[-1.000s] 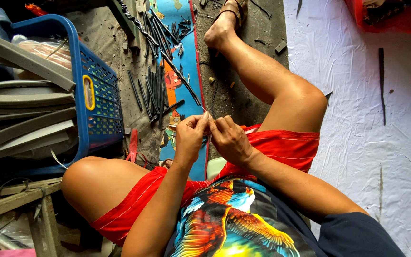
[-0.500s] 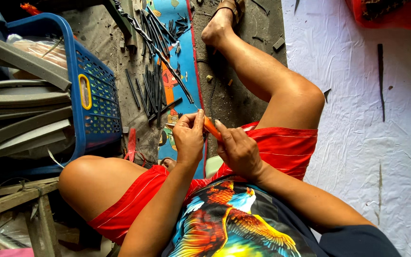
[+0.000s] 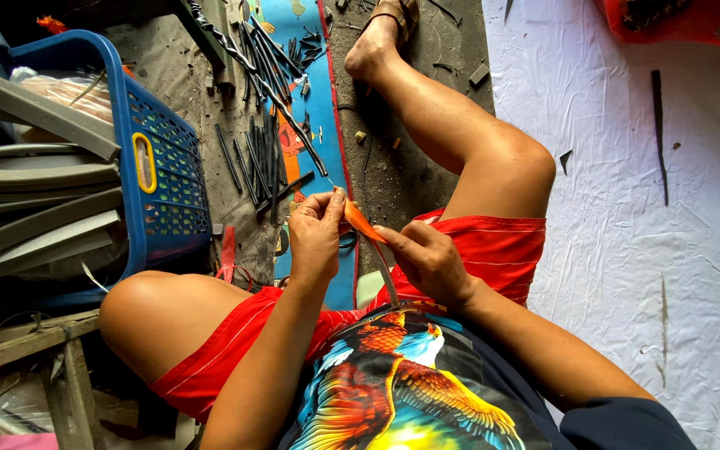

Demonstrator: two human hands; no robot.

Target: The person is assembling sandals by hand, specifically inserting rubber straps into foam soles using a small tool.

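**Orange strip held between two hands, frame centre**

We list one orange strip [image 3: 358, 222], thin and flexible, at the centre of the frame above the red shorts [image 3: 493, 250]. Our left hand [image 3: 317, 235] pinches its upper end with fingertips closed; our right hand [image 3: 427, 260] grips the lower run, fingers curled narrow around it. The strip's long axis slants from upper left to lower right, spanning the two hands, the left one holding the free tip. Also noted: a blue basket [image 3: 160, 192] of grey foam pieces at left, and dark rods [image 3: 264, 154] on the floor above the hands.
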